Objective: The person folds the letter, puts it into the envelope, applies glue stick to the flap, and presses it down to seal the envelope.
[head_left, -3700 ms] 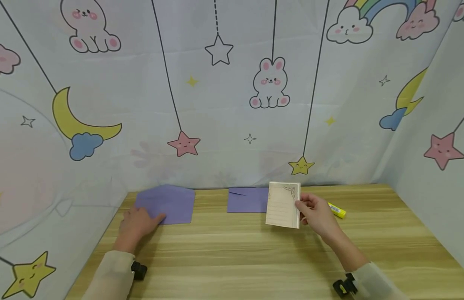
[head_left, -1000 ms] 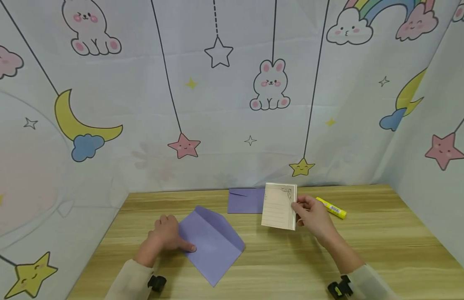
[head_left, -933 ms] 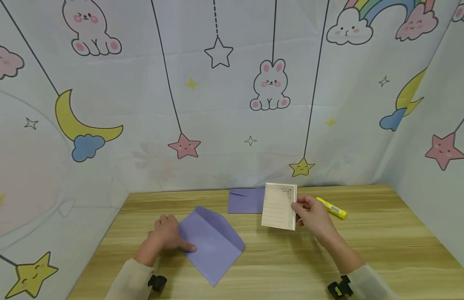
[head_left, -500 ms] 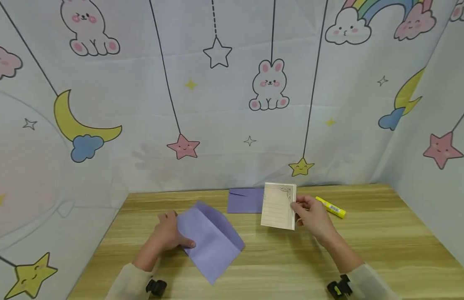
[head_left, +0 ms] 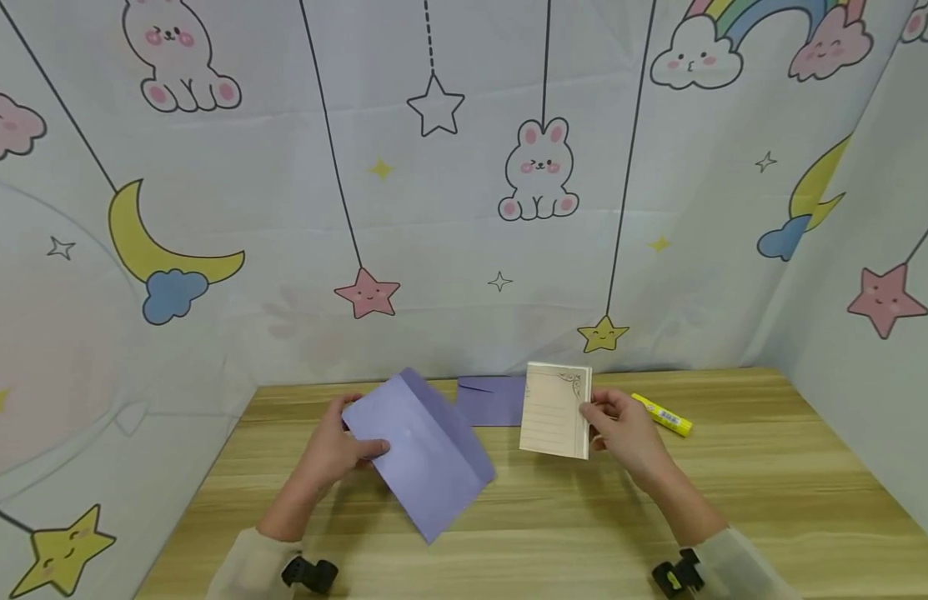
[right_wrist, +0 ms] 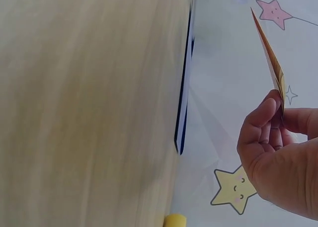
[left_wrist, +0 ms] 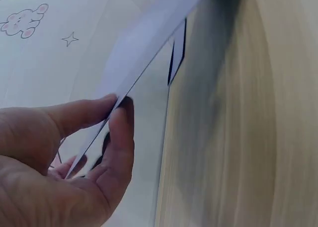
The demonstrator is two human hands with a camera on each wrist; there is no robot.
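Note:
A purple envelope (head_left: 426,458) with its flap opened out hangs tilted above the table, pinched at its left edge between the thumb and fingers of my left hand (head_left: 336,450). In the left wrist view the left hand (left_wrist: 94,137) has its thumb on one face of the envelope and its fingers behind. My right hand (head_left: 629,429) pinches a folded cream card (head_left: 555,410) by its right edge; printed lines and a corner ornament show on it. The right wrist view gives the card (right_wrist: 271,58) nearly edge-on, held in the right hand (right_wrist: 278,142).
A second purple envelope (head_left: 489,402) lies at the table's back edge, partly hidden behind the card. A yellow glue stick (head_left: 664,416) rests just beyond the right hand. A printed cloth (head_left: 448,250) rises behind the wooden table (head_left: 554,533).
My left hand has brought the envelope from the back left toward the middle, turned it and, in the last half second, raised it off the table. The right hand holds the card almost still.

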